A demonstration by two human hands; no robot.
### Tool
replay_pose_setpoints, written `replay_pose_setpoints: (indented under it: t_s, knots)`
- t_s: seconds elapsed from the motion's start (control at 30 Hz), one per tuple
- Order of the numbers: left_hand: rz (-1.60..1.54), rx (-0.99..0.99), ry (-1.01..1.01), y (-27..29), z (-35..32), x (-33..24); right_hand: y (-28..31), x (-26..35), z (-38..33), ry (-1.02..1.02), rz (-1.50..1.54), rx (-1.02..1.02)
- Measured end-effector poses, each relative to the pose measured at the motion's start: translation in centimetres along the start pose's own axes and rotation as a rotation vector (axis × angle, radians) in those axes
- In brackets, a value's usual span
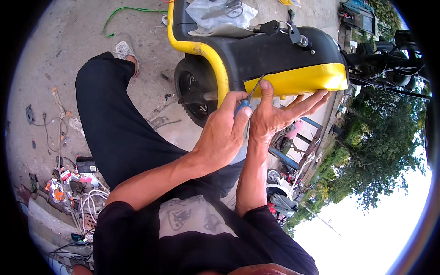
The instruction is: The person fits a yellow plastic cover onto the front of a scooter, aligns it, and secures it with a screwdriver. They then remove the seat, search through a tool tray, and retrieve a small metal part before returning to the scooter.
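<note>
Firmly, the left hand (pixel 220 137) closes its grip around a blue-handled screwdriver (pixel 247 98), whose thin shaft points up to the seam between the black body (pixel 275 50) and the yellow panel (pixel 298 80) of a small electric scooter. The right hand (pixel 275 114) holds nothing; its grip is wide, thumb on the yellow panel near the shaft, fingers flat under its lower edge. Keys (pixel 275 27) hang on the black body above, and the rear wheel (pixel 195 98) stands just left of the hands.

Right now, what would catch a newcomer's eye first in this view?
The glossy black and yellow scooter body across the top centre stands out first. At its yellow lower panel, the left hand holds a blue-handled screwdriver with its tip at the seam, while the right hand presses flat against the panel. A tangle of white cables and scraps lies on the concrete at lower left.
</note>
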State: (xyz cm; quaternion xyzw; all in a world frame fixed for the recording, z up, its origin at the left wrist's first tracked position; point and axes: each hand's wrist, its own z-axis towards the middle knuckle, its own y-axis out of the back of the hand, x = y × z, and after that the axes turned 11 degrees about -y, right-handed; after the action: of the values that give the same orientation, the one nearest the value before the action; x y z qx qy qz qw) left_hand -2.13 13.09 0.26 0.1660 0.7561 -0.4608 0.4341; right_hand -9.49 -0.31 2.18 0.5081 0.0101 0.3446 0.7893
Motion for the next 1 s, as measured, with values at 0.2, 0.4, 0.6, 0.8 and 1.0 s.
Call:
replay_pose_setpoints:
  t_s: [0.2,0.4,0.6,0.8,1.0]
  knots:
    - [-0.144,-0.094,-0.065,-3.6,-0.6,3.5,-0.2,-0.8,0.5,0.057,0.062,-0.057]
    - [0.095,0.000,-0.128,-2.9,1.4,3.1,0.3,-0.4,1.1,0.023,0.032,-0.080]
    - [-0.076,-0.014,-0.153,-3.7,2.4,3.3,0.2,-0.1,0.9,-0.051,0.095,-0.097]
    - [-0.114,-0.073,-0.151,-4.5,2.5,3.4,1.3,-0.9,1.8,0.182,-0.111,-0.119]
    - [0.038,0.000,-0.172,-2.9,2.8,2.8,0.6,2.4,6.2,0.544,-0.216,-0.281]
